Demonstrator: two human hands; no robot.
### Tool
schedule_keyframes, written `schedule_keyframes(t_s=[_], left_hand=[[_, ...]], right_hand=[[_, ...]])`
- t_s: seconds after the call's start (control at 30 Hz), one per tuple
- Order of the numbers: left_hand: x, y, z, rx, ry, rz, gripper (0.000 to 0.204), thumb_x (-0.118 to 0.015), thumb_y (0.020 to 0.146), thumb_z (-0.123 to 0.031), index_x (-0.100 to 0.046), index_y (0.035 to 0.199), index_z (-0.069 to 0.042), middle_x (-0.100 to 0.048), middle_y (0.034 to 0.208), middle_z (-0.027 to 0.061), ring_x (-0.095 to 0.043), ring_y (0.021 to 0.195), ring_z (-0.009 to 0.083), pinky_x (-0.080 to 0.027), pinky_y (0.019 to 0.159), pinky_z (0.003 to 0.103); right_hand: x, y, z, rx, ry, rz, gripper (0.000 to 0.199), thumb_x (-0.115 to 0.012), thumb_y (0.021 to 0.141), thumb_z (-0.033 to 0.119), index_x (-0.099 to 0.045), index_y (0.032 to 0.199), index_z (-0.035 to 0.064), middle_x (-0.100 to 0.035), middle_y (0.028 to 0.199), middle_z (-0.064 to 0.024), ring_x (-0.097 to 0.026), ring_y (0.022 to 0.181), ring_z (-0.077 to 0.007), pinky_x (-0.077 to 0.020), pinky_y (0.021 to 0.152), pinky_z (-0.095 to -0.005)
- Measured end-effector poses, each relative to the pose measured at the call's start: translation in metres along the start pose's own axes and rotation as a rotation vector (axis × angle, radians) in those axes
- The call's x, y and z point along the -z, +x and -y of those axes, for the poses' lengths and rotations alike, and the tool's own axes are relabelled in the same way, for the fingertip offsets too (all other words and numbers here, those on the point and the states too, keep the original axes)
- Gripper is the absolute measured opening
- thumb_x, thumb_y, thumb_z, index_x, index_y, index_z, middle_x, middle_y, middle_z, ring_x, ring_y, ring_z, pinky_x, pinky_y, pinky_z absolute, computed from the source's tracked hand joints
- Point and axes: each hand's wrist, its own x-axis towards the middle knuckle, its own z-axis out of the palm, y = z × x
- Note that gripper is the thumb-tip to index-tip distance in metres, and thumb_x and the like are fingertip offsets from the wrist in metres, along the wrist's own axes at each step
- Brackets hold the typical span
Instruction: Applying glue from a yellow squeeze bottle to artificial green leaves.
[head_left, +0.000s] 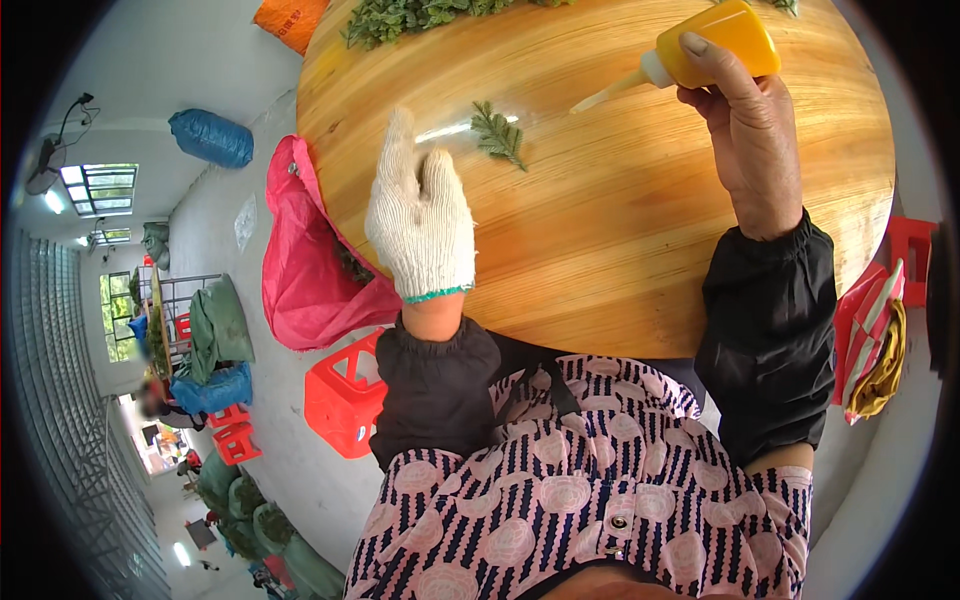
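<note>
My right hand (745,140) is bare and closed round a yellow squeeze bottle (722,45) with a white collar and a long pale nozzle, much like a glue bottle. Its tilted nozzle points down and left over the round wooden table (600,240). My left hand (422,215) wears a white knitted glove with a green cuff edge; one finger stretches forward, the thumb stands apart from it, and I see nothing between them. Just right of the glove lies a small green fern-like sprig (497,133), apart from both hands.
A heap of green leafy sprigs (420,18) sits at the table's far edge. A pink-red sack (315,270) hangs by the left edge, above a red stool (345,395). Striped and yellow cloths (875,345) are at the right. A blue bag (212,138) lies on the floor.
</note>
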Motion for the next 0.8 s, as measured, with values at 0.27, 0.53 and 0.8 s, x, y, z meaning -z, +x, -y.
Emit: schedule_keyframes(t_s=[0.27, 0.53, 0.8], left_hand=[[-0.021, 0.036, 0.035, -0.424, 0.39, 0.481, 0.07, -0.08, 0.085, -0.017, -0.054, 0.149, -0.007, -0.07, 0.131, 0.0141, -0.066, 0.109, 0.0328, -0.053, 0.097, 0.04], [-0.026, 0.029, 0.046, -0.423, 0.465, 0.409, 0.068, -0.078, 0.087, -0.026, -0.055, 0.147, -0.003, -0.073, 0.119, 0.0135, -0.065, 0.102, 0.0348, -0.048, 0.099, 0.046], [-0.028, 0.03, 0.048, -0.397, 0.465, 0.422, 0.07, -0.077, 0.086, -0.033, -0.055, 0.145, -0.004, -0.074, 0.102, 0.0136, -0.065, 0.103, 0.0361, -0.044, 0.098, 0.051]], right_hand=[[-0.022, -0.013, -0.005, 0.149, -0.083, 0.069, 0.025, -0.08, 0.092, 0.026, -0.072, 0.102, 0.0039, -0.071, 0.095, -0.0023, -0.066, 0.092, -0.0114, -0.052, 0.087, -0.0285], [-0.066, -0.039, -0.021, 0.264, -0.214, 0.166, 0.048, -0.088, 0.08, 0.003, -0.061, 0.119, 0.0013, -0.074, 0.103, -0.005, -0.071, 0.093, -0.0121, -0.0592, 0.083, -0.0296], [-0.077, -0.038, -0.04, 0.296, -0.25, 0.174, 0.055, -0.091, 0.078, 0.004, -0.058, 0.122, 0.0016, -0.073, 0.105, -0.0045, -0.07, 0.095, -0.0117, -0.0593, 0.084, -0.0293]])
